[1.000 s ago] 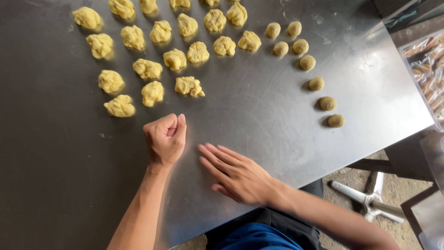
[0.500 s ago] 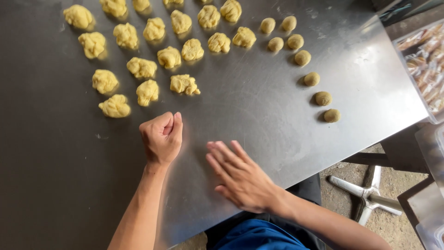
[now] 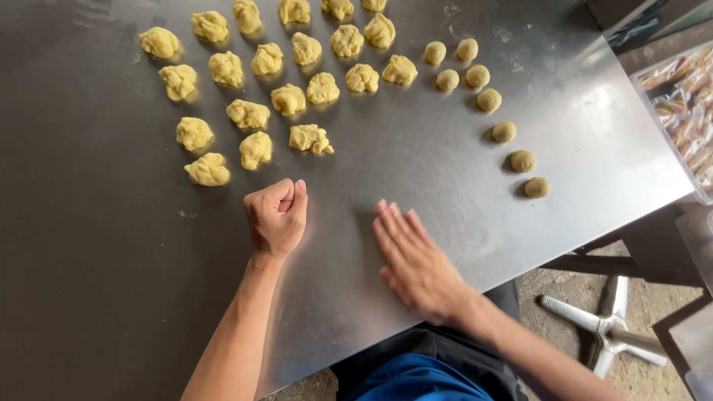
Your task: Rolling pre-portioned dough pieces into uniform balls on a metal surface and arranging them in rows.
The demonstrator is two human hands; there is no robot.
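Your right hand point(image 3: 417, 261) lying flat, fingers spread open on the steel table point(image 3: 96, 297), your left hand point(image 3: 276, 217) resting clenched in a fist, grasping nothing visible, rough dough lumps point(image 3: 310, 138) sitting just beyond, rolled dough balls point(image 3: 522, 160) curving farther right.

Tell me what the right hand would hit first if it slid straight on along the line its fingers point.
The right hand lies flat on the metal table, fingers pointing up and slightly left. That line crosses bare steel first, then probably reaches the rough dough lump in the cluster; the exact lump is uncertain.
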